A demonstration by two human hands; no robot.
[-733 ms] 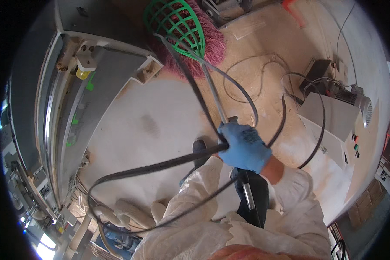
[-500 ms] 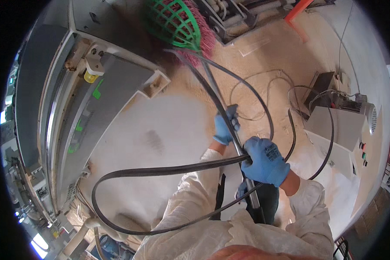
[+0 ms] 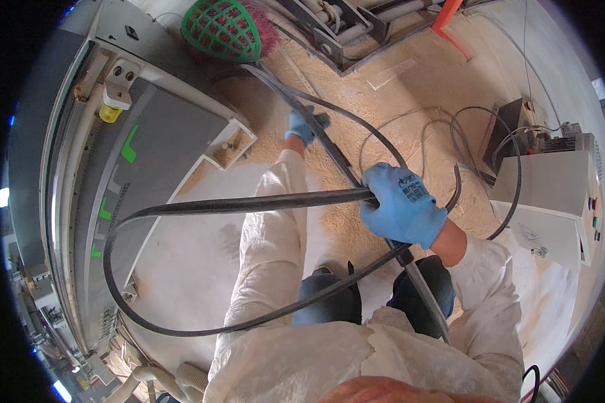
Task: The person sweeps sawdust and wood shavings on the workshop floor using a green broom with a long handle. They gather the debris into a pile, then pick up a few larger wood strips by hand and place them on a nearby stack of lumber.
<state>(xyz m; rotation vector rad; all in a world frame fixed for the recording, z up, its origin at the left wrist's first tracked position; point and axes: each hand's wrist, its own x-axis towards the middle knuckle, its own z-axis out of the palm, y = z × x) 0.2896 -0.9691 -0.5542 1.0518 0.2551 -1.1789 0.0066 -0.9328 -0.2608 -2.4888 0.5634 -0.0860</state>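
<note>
A broom with a green lattice plastic head (image 3: pixel 222 30) and pink bristles lies toward the top left. Its metal handle (image 3: pixel 423 289) runs diagonally down toward my legs. My right hand (image 3: pixel 403 205), in a blue glove, is closed around a long, looped black rubber-like strip (image 3: pixel 249 203) together with the handle. Farther out, my blue-gloved left hand (image 3: pixel 302 125) wraps the handle near the broom head. The strip crosses in front there and partly hides its fingers. One loop of the strip sweeps wide to the left across my sleeve.
Sawdust-like dust (image 3: pixel 356 107) coats the floor. A grey machine (image 3: pixel 154 148) with green marks stands left. At right are a white control box (image 3: pixel 544 195) and loose cables (image 3: pixel 464 134). A metal frame (image 3: pixel 343 33) and an orange bar (image 3: pixel 447 30) lie at the far side.
My left hand has moved away and leftward, up toward the broom head. The broom head has shifted left. My right hand has moved slightly farther out, still holding the strip.
</note>
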